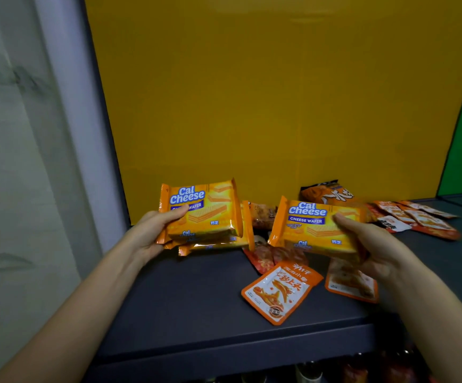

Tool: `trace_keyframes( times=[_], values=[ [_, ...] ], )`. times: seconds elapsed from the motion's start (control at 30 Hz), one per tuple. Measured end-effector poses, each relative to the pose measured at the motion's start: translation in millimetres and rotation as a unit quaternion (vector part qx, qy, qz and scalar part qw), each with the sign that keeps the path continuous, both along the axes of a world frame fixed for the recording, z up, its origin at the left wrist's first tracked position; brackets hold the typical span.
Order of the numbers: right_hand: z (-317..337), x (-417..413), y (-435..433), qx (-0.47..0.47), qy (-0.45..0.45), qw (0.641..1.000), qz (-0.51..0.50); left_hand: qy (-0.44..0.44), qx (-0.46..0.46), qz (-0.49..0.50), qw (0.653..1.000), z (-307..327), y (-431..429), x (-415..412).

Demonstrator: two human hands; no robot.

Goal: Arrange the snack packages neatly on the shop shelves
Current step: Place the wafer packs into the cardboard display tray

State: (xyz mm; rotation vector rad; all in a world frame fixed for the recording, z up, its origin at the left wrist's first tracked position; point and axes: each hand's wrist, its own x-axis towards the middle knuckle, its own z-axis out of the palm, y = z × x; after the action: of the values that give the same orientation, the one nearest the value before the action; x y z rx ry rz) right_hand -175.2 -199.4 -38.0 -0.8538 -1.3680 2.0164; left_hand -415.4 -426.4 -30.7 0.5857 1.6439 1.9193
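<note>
My left hand (149, 233) grips a small stack of orange Cal Cheese wafer packs (210, 214) by its left end, held just above the dark shelf (185, 299). My right hand (373, 244) holds another Cal Cheese wafer pack (312, 230) by its right end, tilted, over loose snack sachets. An orange sachet with a chilli picture (281, 291) lies flat near the shelf's front. A second orange sachet (351, 286) lies partly under my right hand.
Several orange and white sachets (418, 219) are scattered at the right rear of the shelf. A dark orange bag (326, 194) leans against the yellow back panel (279, 92). A grey post (66, 120) bounds the left. Items on a lower shelf (335, 371) show below.
</note>
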Motion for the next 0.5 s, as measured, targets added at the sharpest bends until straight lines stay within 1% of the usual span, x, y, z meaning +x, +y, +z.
trace_keyframes(
  times=[0.27, 0.37, 0.5],
  values=[
    [4.2, 71.8, 33.1, -0.003, 0.04, 0.997, -0.065, 0.118, 0.015, -0.02, 0.993, 38.9, 44.1, 35.8],
    [5.4, 112.3, 53.6, -0.004, 0.046, 0.995, -0.093, 0.115, 0.044, -0.05, 0.991, 52.7, 76.5, 64.5],
    [7.4, 176.7, 86.6, 0.022, 0.04, 0.989, -0.138, 0.097, 0.081, -0.114, 0.985, 55.0, 138.5, 121.6]
  ],
)
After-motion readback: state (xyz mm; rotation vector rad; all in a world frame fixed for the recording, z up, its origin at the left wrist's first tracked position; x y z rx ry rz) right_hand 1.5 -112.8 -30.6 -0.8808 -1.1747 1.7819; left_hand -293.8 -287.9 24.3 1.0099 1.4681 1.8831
